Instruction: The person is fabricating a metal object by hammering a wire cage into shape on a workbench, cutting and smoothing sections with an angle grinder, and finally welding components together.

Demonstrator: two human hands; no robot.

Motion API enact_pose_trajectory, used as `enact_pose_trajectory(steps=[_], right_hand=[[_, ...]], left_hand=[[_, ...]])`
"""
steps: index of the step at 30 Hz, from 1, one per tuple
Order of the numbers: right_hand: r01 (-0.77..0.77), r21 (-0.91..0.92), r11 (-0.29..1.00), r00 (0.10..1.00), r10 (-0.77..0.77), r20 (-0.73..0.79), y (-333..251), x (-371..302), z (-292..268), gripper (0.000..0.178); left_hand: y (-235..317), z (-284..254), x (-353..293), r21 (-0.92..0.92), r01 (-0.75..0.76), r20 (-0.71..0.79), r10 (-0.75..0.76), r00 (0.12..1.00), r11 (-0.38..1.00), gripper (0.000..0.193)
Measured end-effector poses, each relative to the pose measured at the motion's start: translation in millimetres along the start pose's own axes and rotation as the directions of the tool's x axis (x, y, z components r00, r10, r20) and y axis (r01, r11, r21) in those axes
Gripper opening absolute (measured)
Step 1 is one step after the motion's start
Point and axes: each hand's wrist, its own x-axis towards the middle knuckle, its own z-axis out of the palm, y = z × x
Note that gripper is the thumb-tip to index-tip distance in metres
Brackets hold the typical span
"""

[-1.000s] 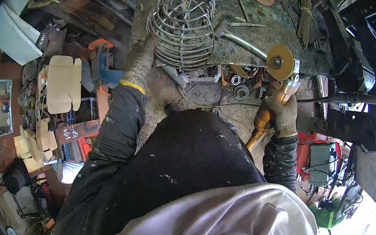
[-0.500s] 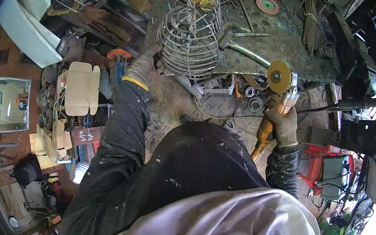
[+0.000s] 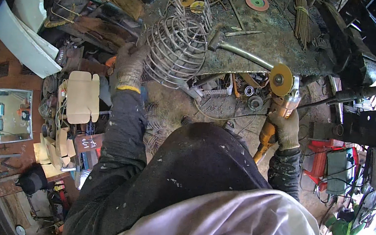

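Observation:
My gloved left hand [image 3: 130, 66] is closed on the left side of a metal rod cage [image 3: 176, 52], whose curved bars form a rounded basket. The cage rests at the near edge of the workbench [image 3: 248, 59], its bars partly overhanging. Some of my left fingers are hidden behind the bars. In my gloved right hand [image 3: 286, 129] is an orange angle grinder [image 3: 268, 135], held upright to the right of the cage and apart from it. Its yellow disc [image 3: 281, 80] faces me. A hammer [image 3: 244, 51] lies on the bench between the cage and the disc.
On the bench lie a red-and-green disc [image 3: 256, 2], a bundle of thin rods [image 3: 301, 18] and loose metal strips. Below its edge are scrap parts and a cable. Cardboard [image 3: 83, 97] and a mirror [image 3: 15, 116] are at left; a red stand [image 3: 318, 158] is at right.
My left hand and the cage have shifted left, and the cage has turned a little. The right hand still holds the grinder, which sits slightly lower in view.

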Motion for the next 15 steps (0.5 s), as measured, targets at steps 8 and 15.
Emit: enact_pose_trajectory(steps=[8,15], right_hand=[[-0.047,0.03,0.998,0.999,0.047,-0.022,3.0,0.9,-3.1,0.048],[-0.01,0.014,1.0,1.0,0.011,-0.016,-1.9,-1.9,-2.6,0.05]], left_hand=[[-59.7,26.6,-3.9,-0.636,0.288,0.122,-0.275,0.954,0.716,0.071],[-18.1,43.4,-15.7,-0.83,0.305,0.185,-0.284,0.941,0.468,0.057]])
